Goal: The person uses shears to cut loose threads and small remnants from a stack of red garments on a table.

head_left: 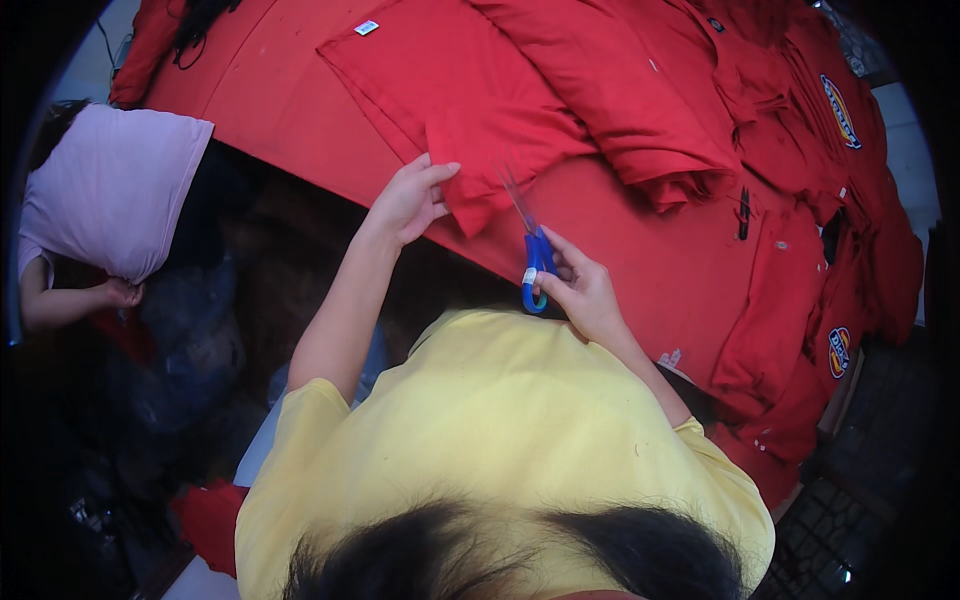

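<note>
My left hand (pixel 408 203) pinches the near edge of a red garment (pixel 490 130), a corner of which hangs over the table's front edge. A small white label (pixel 366 28) shows on that garment at its far left. In my right hand (pixel 590 290) is a pair of scissors (pixel 535 262) with blue handles. Its thin blades point away from me, beside the garment's hanging corner, and look a little blurred. I cannot tell whether they are apart or closed.
More red garments (pixel 640 130) are heaped across the far side and right of the red table (pixel 310 120), some with printed badges. A dark slim tool (pixel 744 214) lies to the right. At left, another person in a pink shirt (pixel 115 190) bends near plastic bags (pixel 190 340).
</note>
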Motion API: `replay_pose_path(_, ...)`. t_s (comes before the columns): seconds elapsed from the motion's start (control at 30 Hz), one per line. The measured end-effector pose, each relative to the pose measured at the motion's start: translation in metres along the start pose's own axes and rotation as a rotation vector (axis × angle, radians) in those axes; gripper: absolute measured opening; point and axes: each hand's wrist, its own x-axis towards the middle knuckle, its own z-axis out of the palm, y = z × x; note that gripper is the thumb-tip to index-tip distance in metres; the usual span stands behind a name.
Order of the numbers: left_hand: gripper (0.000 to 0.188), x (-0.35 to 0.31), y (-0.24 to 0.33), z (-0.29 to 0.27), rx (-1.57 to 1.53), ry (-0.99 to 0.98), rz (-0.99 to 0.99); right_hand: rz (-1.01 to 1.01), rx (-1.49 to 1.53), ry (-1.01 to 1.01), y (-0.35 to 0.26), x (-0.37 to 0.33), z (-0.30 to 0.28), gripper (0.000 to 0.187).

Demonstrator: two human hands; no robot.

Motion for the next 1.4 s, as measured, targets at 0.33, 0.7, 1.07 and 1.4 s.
replay_pose_path(0.33,0.027,-0.023,-0.01,0.02,-0.13,-0.015,0.14,-0.146,-0.523,0.018,-0.015,-0.014,0.01,0.058)
replay_pose_path(0.7,0.027,-0.027,-0.009,0.044,-0.176,-0.018,0.21,-0.254,-0.503,0.095,-0.016,-0.009,0.011,0.059)
replay_pose_path(1.07,0.024,-0.027,-0.01,0.043,-0.174,0.007,0.206,-0.208,-0.526,0.06,-0.021,-0.01,0.013,0.059)
replay_pose_path(1.4,0.033,-0.032,-0.009,0.05,-0.07,-0.033,0.196,-0.034,-0.124,-0.015,-0.026,-0.01,0.016,0.057)
